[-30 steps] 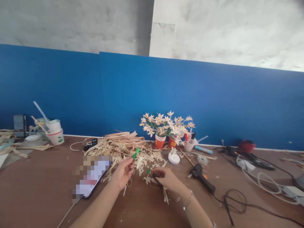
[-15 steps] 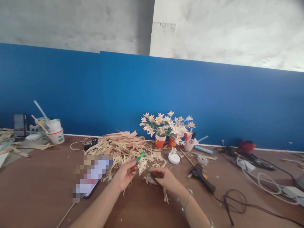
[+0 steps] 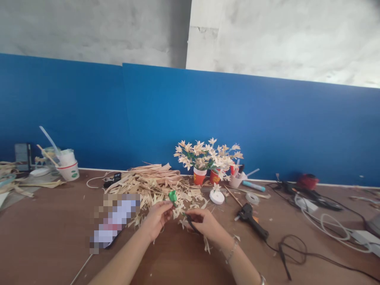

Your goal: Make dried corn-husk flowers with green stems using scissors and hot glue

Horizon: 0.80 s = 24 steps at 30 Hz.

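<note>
My left hand (image 3: 160, 217) pinches a small bright green folded piece (image 3: 172, 196), perhaps ribbon or paper, between thumb and fingertips. Close by on the right, my right hand (image 3: 204, 223) is closed around a slim dark tool (image 3: 192, 224). A bit of green shows near the tool's tip, but its exact kind I cannot make out. Pale dried husk strips (image 3: 154, 180) lie heaped behind both hands, with cut scraps around the fingers. Beyond them, cream husk flowers (image 3: 204, 152) stand in red paper cups (image 3: 199, 176).
A black glue gun (image 3: 252, 221) with its cord lies to the right, near a white round spool (image 3: 217, 197) and a tape roll (image 3: 252, 198). At left are a phone (image 3: 115, 221) and a white tub (image 3: 69, 171). Cables and a power strip (image 3: 365, 239) run along the right.
The green piece has turned in my left fingers and now points more upright. My right hand stays nearly in place with the dark tool.
</note>
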Each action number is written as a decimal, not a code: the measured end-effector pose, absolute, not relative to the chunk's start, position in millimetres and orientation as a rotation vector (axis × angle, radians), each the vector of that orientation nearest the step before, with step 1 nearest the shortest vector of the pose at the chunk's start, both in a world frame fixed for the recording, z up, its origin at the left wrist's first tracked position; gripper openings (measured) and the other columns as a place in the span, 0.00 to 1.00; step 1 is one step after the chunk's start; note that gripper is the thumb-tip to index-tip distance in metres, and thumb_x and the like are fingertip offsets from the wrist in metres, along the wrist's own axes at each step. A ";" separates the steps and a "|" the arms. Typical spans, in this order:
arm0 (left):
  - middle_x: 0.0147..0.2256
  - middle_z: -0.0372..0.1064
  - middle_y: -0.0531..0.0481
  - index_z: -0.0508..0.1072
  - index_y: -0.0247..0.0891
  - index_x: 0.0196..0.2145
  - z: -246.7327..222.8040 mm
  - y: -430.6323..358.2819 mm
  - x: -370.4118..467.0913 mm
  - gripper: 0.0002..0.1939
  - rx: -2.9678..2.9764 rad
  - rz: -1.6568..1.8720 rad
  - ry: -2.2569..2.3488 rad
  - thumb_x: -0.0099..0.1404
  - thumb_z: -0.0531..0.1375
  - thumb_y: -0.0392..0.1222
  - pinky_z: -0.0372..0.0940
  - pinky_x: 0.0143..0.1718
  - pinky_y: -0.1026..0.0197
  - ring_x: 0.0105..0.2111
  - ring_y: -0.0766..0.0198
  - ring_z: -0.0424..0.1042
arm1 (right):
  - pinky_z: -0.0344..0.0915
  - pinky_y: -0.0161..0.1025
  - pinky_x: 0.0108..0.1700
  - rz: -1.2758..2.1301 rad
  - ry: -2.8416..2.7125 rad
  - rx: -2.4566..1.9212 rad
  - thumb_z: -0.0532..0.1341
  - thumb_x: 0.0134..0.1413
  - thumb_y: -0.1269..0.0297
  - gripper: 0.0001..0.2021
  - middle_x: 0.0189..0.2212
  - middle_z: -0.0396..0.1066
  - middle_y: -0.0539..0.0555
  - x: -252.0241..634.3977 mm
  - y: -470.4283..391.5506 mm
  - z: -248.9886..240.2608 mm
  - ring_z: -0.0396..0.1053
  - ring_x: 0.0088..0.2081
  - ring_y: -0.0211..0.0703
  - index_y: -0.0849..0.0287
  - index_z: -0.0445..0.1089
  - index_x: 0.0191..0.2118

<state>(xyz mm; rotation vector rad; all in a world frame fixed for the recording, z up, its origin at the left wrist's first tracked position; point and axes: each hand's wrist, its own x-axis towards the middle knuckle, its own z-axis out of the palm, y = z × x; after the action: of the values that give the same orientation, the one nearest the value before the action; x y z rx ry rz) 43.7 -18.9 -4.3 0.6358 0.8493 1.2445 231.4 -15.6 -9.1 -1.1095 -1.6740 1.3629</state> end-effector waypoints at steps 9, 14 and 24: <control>0.21 0.67 0.53 0.70 0.32 0.23 -6.7 -19.0 47.4 0.09 0.660 1.238 0.850 0.44 0.66 0.34 0.57 0.21 0.72 0.19 0.74 0.64 | 0.59 0.32 0.25 1.337 -1.689 -1.111 0.65 0.35 0.68 0.17 0.21 0.69 0.49 226.5 -15.8 -12.3 0.62 0.22 0.34 0.61 0.71 0.38; 0.20 0.67 0.54 0.70 0.32 0.23 -6.3 -19.5 48.9 0.08 0.675 1.242 0.845 0.46 0.66 0.35 0.57 0.22 0.71 0.20 0.74 0.64 | 0.56 0.30 0.23 1.474 -1.561 -1.002 0.67 0.34 0.66 0.17 0.19 0.66 0.46 222.2 -15.8 -14.6 0.60 0.20 0.30 0.61 0.71 0.36; 0.20 0.66 0.54 0.71 0.33 0.23 -2.5 -22.3 51.9 0.08 0.633 1.292 0.879 0.44 0.66 0.35 0.59 0.25 0.69 0.22 0.72 0.64 | 0.48 0.25 0.14 1.585 -1.516 -1.039 0.66 0.35 0.55 0.21 0.23 0.66 0.46 217.3 -17.1 -20.7 0.60 0.17 0.29 0.60 0.67 0.37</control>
<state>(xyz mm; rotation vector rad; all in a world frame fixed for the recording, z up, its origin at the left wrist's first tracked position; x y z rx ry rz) 51.9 -22.3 -2.5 0.6328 0.8788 1.2924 217.3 -17.1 -20.7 -1.0391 -1.5164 1.5846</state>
